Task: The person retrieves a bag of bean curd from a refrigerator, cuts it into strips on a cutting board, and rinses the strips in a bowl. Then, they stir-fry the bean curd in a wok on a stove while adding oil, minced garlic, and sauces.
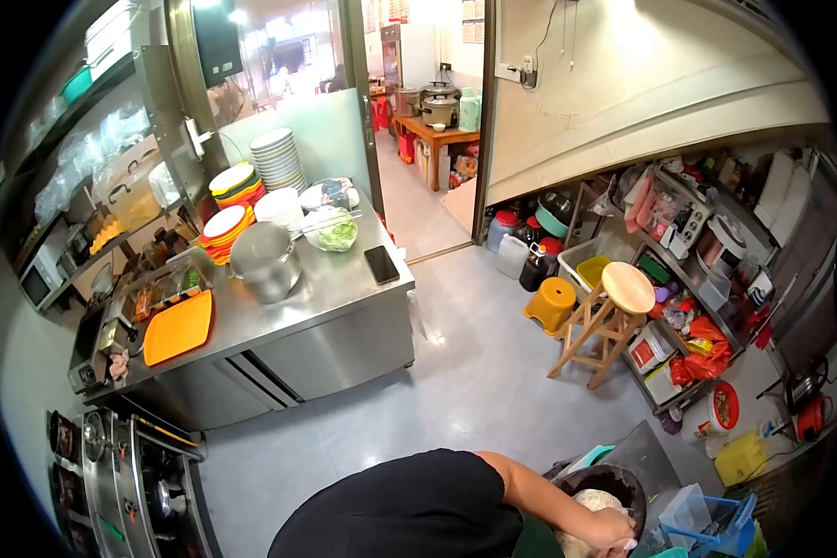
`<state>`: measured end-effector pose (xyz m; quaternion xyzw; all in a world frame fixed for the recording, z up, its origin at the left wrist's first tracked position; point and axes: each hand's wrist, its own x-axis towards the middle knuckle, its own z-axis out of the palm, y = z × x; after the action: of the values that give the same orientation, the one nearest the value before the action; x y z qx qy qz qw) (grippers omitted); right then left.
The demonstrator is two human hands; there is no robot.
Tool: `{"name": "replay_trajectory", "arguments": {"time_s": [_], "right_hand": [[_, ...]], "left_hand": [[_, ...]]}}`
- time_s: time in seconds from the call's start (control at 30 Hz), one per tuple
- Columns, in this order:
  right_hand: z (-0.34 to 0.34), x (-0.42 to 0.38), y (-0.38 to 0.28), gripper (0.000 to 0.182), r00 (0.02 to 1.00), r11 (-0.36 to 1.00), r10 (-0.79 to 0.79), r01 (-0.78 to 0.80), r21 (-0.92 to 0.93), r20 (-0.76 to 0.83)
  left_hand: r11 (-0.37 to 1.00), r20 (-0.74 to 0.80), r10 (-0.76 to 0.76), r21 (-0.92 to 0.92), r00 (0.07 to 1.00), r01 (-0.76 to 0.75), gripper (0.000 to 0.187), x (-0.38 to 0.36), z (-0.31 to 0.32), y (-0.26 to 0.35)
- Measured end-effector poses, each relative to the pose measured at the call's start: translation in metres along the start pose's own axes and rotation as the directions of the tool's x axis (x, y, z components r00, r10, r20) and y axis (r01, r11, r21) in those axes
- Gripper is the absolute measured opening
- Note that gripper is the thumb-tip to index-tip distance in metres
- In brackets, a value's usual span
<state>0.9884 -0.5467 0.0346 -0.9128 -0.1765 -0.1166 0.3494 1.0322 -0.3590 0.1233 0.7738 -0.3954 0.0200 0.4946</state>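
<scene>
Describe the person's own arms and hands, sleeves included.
One arm shows clearly, wearing a loose, plain black short sleeve that ends above the elbow. Its hand looks gloveless. Dark green fabric, possibly an apron, shows beside it.

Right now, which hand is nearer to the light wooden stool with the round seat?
The left hand, at the dark round vessel pictured below the stool; the right hand cannot be made out.

Open floor mid-frame gives you passage | steel counter blocks you left | wooden stool, yellow stool obstruct right | blue basket crowds lower right
</scene>
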Motion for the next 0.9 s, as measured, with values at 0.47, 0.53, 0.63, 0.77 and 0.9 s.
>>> {"name": "replay_trajectory", "arguments": {"time_s": [0.47, 0.53, 0.63, 0.77, 0.9], "right_hand": [[0.004, 0.010, -0.045, 0.056, 0.971, 0.972, 0.236, -0.236, 0.007, 0.030], [0.002, 0.005, -0.041, 0.058, 0.983, 0.981, 0.177, -0.180, 0.067, 0.052], [0.005, -0.003, -0.021, 0.038, 0.995, 0.984, 0.092, -0.096, 0.149, 0.036], [-0.003, 0.006, -0.046, 0.038, 0.988, 0.963, 0.148, -0.156, 0.218, 0.054], [-0.014, 0.016, -0.062, 0.039, 0.981, 0.931, 0.189, -0.196, 0.307, 0.054]], "left_hand": [[0.914, 0.333, -0.139, 0.405, 0.933, -0.008, 0.013, -0.015, -0.035, 0.007], [0.863, 0.014, 0.296, -0.431, 0.955, -0.261, 0.011, -0.005, 0.014, -0.029], [0.779, 0.355, -0.150, -0.532, 0.923, 0.331, 0.005, 0.025, 0.019, -0.042], [0.659, 0.190, -0.295, -0.669, 0.937, 0.343, 0.010, 0.019, -0.026, -0.005], [0.454, 0.315, -0.242, -0.799, 0.918, 0.394, 0.041, 0.002, 0.026, -0.088]]}}
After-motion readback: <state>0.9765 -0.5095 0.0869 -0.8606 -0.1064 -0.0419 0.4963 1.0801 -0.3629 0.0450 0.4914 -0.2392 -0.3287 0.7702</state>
